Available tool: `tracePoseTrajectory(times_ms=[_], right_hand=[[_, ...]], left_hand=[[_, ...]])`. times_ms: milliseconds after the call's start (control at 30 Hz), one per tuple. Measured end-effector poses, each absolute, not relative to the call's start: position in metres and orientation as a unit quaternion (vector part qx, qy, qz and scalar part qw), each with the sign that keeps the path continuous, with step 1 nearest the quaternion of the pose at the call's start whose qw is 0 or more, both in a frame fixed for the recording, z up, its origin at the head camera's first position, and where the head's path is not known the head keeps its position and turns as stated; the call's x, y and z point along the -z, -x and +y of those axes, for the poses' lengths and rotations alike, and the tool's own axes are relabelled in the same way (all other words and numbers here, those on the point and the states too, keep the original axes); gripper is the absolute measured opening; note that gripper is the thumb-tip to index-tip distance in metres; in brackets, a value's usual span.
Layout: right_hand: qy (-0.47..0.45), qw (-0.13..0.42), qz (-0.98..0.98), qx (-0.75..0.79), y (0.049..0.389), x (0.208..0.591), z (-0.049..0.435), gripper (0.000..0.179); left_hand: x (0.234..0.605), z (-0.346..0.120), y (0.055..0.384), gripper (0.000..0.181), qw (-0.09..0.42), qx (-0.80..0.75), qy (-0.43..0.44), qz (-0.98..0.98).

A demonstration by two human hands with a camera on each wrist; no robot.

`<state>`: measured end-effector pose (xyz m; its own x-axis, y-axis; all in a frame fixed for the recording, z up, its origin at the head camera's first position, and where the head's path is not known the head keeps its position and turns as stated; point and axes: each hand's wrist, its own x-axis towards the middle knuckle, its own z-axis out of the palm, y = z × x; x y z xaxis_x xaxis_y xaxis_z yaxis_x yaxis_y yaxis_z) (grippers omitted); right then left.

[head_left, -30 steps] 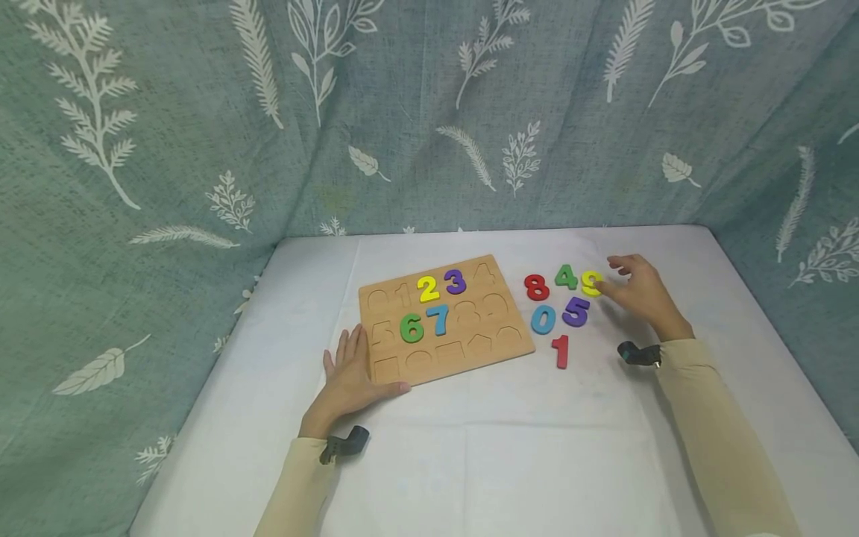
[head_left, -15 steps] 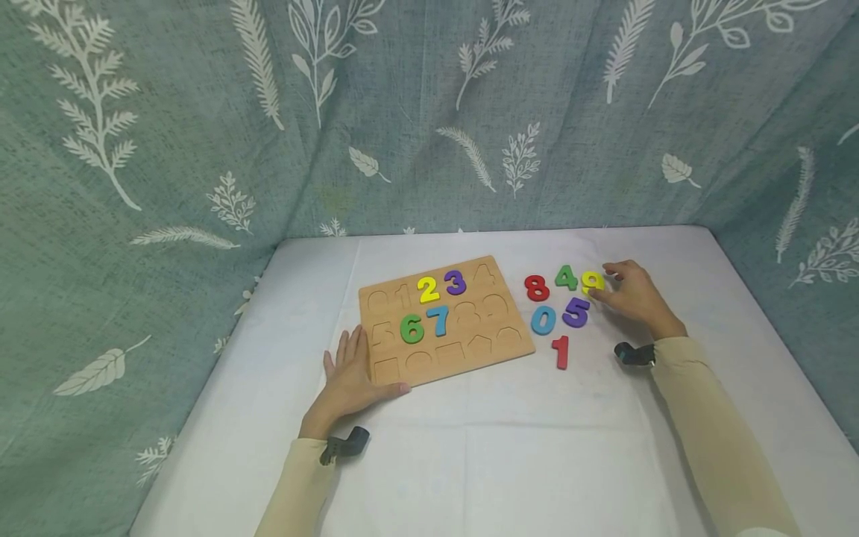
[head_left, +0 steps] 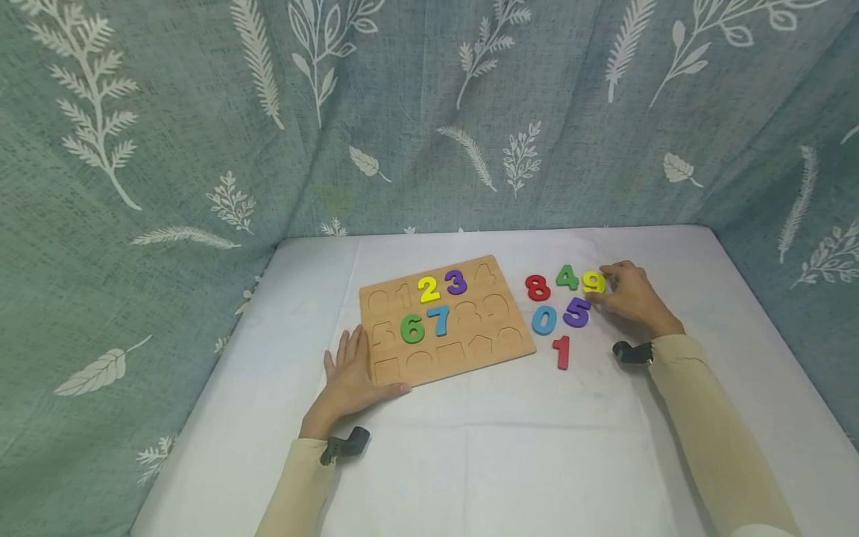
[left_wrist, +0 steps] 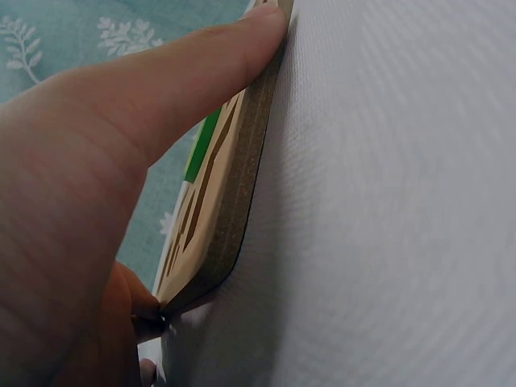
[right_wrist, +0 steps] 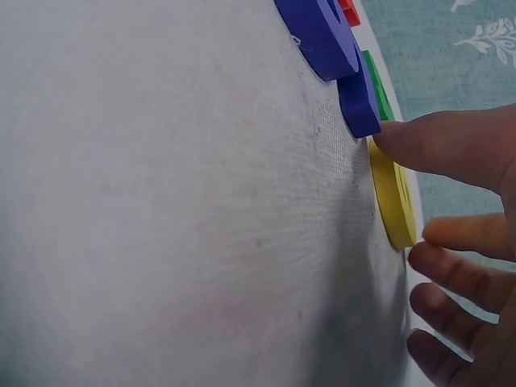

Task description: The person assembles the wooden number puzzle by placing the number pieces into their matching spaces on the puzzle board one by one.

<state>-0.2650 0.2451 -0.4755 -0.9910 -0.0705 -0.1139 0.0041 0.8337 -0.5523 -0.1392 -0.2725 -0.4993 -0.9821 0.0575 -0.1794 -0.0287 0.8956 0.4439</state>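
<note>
My left hand (head_left: 344,388) rests at the near-left corner of a wooden number puzzle board (head_left: 429,356), its fingers straight along the left side and its thumb at the front edge. The board carries a yellow 2 (head_left: 428,289), purple 3 (head_left: 455,282), green 6 (head_left: 412,328) and blue 7 (head_left: 438,321). To the right, my right hand (head_left: 634,298) pinches a yellow number 9 (head_left: 593,281) lying on the cloth. In the right wrist view the thumb and index finger are at opposite ends of the yellow 9 (right_wrist: 391,197); the other fingers hang loosely curled.
Between board and right hand lie a red 8 (head_left: 537,288), green 4 (head_left: 567,277), blue 0 (head_left: 543,321), purple 5 (head_left: 577,312) and red 1 (head_left: 561,352). A white cloth (head_left: 510,462) covers the table. Leaf-patterned green fabric (head_left: 403,119) hangs behind and at both sides.
My right hand has moved slightly left and its thumb and fingers have closed in around the yellow 9. The left hand and the board have stayed in place.
</note>
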Motion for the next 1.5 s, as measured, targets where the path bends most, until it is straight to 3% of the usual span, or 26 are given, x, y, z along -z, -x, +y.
tracePoseTrajectory(times_ms=[733,1500], right_hand=[[0.009,0.086,0.959,0.271,0.2698,0.4729,0.2389,0.078],[0.01,0.07,0.952,0.298,0.266,0.4743,0.237,0.072]], left_hand=[[0.4981,-0.2719,0.1387,0.151,0.093,-0.224,-0.006,0.97],[0.4951,-0.2703,0.1376,0.15,0.1,-0.225,-0.005,0.969]])
